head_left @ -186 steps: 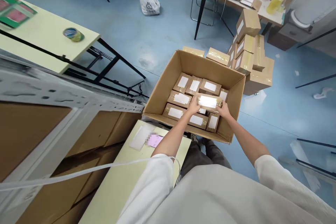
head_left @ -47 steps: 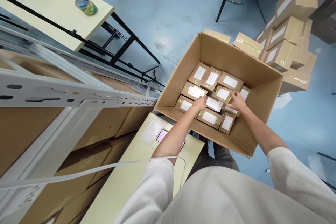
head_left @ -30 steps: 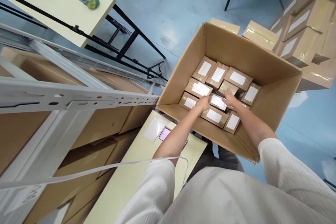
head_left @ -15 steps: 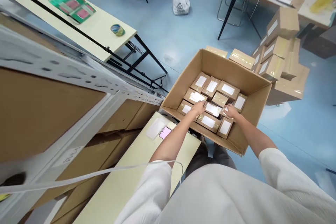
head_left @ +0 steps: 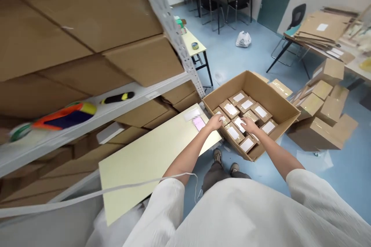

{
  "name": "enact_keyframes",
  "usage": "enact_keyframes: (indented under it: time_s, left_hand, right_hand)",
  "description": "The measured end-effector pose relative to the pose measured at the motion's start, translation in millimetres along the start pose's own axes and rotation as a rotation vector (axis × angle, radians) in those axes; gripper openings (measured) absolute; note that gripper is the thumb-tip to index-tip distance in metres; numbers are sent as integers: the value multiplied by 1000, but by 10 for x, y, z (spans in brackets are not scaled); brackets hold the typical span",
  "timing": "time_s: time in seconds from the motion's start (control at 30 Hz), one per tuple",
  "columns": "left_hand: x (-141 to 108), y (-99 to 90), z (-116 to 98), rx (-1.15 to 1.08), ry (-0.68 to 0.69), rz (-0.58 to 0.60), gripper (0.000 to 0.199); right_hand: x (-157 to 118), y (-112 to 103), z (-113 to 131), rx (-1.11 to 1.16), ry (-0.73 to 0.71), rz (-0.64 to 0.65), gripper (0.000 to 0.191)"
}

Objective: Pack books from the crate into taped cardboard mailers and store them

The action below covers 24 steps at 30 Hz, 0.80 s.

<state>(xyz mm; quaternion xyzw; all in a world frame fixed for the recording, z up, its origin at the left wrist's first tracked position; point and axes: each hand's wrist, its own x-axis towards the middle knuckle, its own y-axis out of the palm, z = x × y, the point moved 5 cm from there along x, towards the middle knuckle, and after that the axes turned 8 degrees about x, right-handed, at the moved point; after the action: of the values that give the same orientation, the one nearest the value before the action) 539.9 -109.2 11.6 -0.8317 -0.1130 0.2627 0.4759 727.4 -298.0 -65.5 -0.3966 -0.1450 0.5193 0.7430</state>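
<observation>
Both bare forearms slope forward and down from short white sleeves, meeting over a large, open, brown cardboard carton (head_left: 262, 92). The left hand (head_left: 215, 122) reaches across the carton's near-left wall, back upward, fingers bent and held close together. The right hand (head_left: 249, 126) comes in from the other side, back upward too, its fingers pointing left toward the first hand.

Inside the carton lies a layer of small, brown, taped cardboard boxes, most bearing white paper labels. One of these, a left-hand labelled box (head_left: 225, 120), lies directly under the left fingertips. Another, a middle labelled box (head_left: 239, 124), sits between the two hands, its right edge at the right fingertips. Whether either hand grips a box or only rests on it, I cannot tell.

Left of the carton, a smartphone with a pink screen (head_left: 199, 123) lies on a long, pale yellow tabletop (head_left: 150, 158), near the left forearm
</observation>
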Motion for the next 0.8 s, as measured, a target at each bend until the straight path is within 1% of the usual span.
enact_keyframes:
  time_s: [0.07, 0.13, 0.23, 0.3, 0.4, 0.53, 0.67, 0.8]
  left_hand:
    - [-375, -56, 143, -31, -43, -56, 48]
    - [-761, -80, 326, -65, -115, -101, 49]
    - [-1351, -74, 635, -102, -230, -154, 51]
    - [-1745, -61, 846, -131, -294, -188, 52]
    - [-2339, -42, 1162, -165, -386, -254, 53]
    - [-3136, 11, 1571, -190, -478, -337, 51]
    - [-3947, 104, 1964, -215, -556, -415, 50]
    - [-4749, 197, 2302, -226, -629, -483, 51]
  right_hand:
    - [37, 33, 309, -4, -76, 5, 44]
    - [74, 115, 626, -3, -157, 27, 43]
    - [111, 323, 1104, -1, -271, 75, 42]
    - [123, 515, 1426, -7, -334, 107, 42]
    - [112, 878, 1944, -15, -434, 173, 41]
    - [-4, 1456, 2683, -39, -543, 267, 40]
    - [-256, 2051, 3435, -19, -644, 335, 40]
    - [-553, 2643, 4158, -11, -736, 409, 40]
